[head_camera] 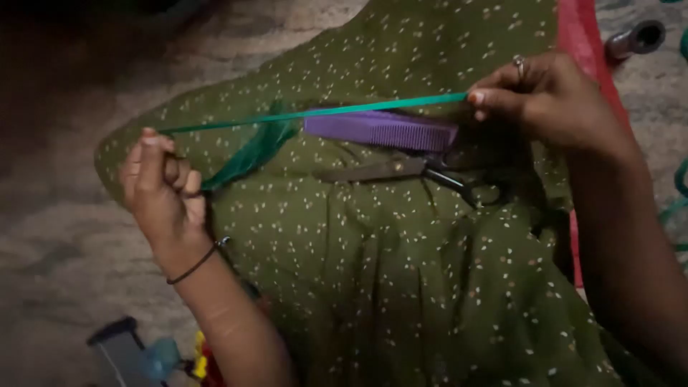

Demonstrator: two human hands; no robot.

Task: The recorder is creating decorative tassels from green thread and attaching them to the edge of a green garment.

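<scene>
- Stretching a green ribbon taut above the lap, over a green dotted cloth taken here as the landmark.
- Left hand, at the cloth's left edge, curling shut around the ribbon's end, fingers pressed together; a dark bangle circling the wrist.
- Right hand, at the cloth's upper right, pinching the other end between thumb and forefinger; a ring showing on one finger.
- Frayed, feathery green strands hanging from the ribbon near the left hand, down onto the cloth.
- Purple comb lying on the cloth just under the ribbon's middle; scissors resting just below the comb, blades pointing left.
- Judging the risks: ribbon probably slipping from the narrow right pinch under too much pull; comb or scissors likely sliding off the sloping cloth with any shift of the lap; loose strands possibly catching in the comb's teeth if lowered.
- Containers: none clearly showing; a grey-and-blue object lying beyond the cloth's lower left corner, too dim for telling kind or contents.
- Metal tube lying beyond the cloth's upper right corner.
</scene>
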